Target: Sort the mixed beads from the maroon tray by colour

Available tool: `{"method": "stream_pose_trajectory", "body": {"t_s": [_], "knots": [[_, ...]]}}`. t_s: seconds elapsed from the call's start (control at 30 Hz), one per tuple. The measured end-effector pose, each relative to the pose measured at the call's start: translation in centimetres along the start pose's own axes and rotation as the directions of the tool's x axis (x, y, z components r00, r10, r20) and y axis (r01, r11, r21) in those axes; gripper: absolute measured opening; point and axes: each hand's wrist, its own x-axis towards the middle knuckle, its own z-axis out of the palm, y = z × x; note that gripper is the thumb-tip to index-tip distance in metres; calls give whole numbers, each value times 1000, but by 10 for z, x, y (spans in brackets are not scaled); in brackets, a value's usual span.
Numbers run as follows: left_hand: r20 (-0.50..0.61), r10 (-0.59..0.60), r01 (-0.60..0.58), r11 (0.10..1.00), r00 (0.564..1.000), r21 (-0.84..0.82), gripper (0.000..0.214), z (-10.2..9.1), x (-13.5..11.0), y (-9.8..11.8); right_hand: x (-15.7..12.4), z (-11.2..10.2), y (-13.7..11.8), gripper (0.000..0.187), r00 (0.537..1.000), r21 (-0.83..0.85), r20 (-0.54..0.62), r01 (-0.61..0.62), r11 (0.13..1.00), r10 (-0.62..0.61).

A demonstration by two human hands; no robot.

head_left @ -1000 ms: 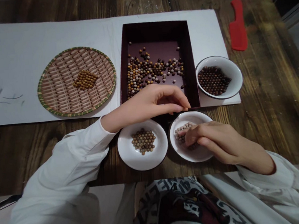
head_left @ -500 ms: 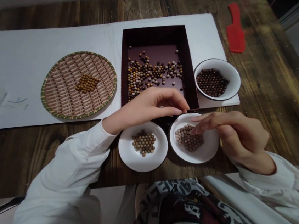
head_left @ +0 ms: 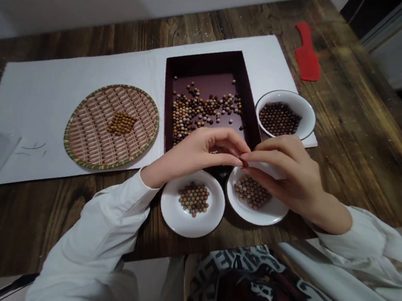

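Note:
My left hand (head_left: 201, 151) rests at the near edge of a dark red box (head_left: 249, 102) that holds mixed beads (head_left: 202, 109). Its fingers are curled, thumb and fingertips pinched together. My right hand (head_left: 285, 172) hovers over a white dish of pale brown beads (head_left: 252, 192). Its fingertips meet those of the left hand, pinched on a small dark bead (head_left: 244, 163). Beside that dish stands another white dish with speckled tan beads (head_left: 193, 198).
A woven round tray (head_left: 87, 133) with a patch of yellow-brown beads lies at the left on white paper (head_left: 53, 80). A white bowl of dark brown beads (head_left: 279, 118) sits right of the box. A red comb (head_left: 306, 52) lies on the wooden table at far right.
My right hand rose from the pale-bead dish and moved up and left until its fingertips met the left hand. The camera view tilted, showing more of the table's far edge.

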Motion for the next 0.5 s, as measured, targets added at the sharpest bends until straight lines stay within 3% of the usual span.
{"method": "stream_pose_trajectory", "body": {"t_s": [0.27, 0.5], "knots": [[-2, -23, 23, 999, 1000, -24, 20, 0, -1, 0, 1, 3, -2, 11, 1000, -3, -18, -16, 1000, 16], [8, 16, -16, 999, 1000, -35, 22, 1, 0, -1, -1, 3, 0, 17, 998, 28, -60, 19, 999, -17]]}}
